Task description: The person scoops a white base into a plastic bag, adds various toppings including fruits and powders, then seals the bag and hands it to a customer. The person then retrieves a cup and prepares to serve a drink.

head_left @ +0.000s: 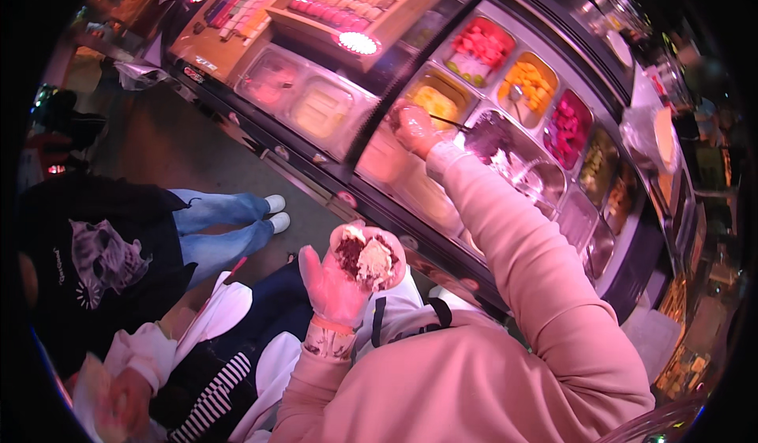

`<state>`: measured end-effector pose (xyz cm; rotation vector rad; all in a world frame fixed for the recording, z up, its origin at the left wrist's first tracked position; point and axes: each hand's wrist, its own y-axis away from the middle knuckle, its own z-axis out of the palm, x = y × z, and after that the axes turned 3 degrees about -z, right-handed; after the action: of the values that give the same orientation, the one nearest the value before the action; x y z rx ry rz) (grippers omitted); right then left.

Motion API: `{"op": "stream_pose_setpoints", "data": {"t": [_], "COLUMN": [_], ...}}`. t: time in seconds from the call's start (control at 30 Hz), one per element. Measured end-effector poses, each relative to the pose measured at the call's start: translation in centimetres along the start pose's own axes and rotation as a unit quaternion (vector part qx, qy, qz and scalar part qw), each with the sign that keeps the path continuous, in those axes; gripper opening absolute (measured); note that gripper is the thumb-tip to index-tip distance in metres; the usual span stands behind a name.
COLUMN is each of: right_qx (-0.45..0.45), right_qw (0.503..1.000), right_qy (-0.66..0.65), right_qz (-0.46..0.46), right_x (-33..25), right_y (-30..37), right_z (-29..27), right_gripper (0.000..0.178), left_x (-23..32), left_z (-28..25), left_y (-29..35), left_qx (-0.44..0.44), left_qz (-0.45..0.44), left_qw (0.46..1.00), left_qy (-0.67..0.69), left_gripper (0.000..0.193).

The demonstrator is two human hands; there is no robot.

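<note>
My left hand (324, 289), in a thin clear glove, is cupped under a round, pale wrapper (397, 258) with its thumb raised. On the wrapper lie a dark, crumbly filling (348, 255) and a dollop of cream (377, 261). My right hand (418, 131), also gloved, is stretched over the counter at the near edge of a steel pan of yellow filling (437, 103). Its fingers are curled down, and what they grip is hidden. Just beside it, a thin black utensil handle (447, 121) slants toward a pan of dark purple filling (488, 131).
Pans of red fruit cubes (482, 42), orange cubes (527, 84) and magenta cubes (566, 127) line the far side. A wooden tray (395, 18) of colourful sweets stands at the back. On the left are a person in jeans (221, 222) and another person's hand (130, 399).
</note>
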<state>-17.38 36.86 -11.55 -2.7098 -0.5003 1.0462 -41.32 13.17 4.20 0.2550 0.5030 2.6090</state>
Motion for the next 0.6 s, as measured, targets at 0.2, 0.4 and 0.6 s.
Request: {"op": "stream_pose_setpoints", "data": {"t": [0.2, 0.4, 0.6], "right_qx": [-0.013, 0.063, -0.052], "right_qw": [0.996, 0.974, 0.974], "right_qy": [0.077, 0.198, 0.177], "right_qz": [0.031, 0.092, 0.132], "right_x": [-3.4, -5.2, -4.0], "right_y": [-7.2, -8.0, -9.9], "right_z": [4.3, 3.8, 3.6], "right_gripper": [0.047, 0.043, 0.037], "left_x": [5.4, 7.8, 8.8], "left_z": [-2.5, -3.5, -4.2], "left_y": [-0.6, -1.8, -3.2], "left_qx": [0.046, 0.090, 0.055], "left_qz": [0.037, 0.047, 0.030], "left_qw": [0.998, 0.994, 0.995], "left_qy": [-0.037, 0.031, 0.074], "left_gripper": [0.090, 0.087, 0.084]}}
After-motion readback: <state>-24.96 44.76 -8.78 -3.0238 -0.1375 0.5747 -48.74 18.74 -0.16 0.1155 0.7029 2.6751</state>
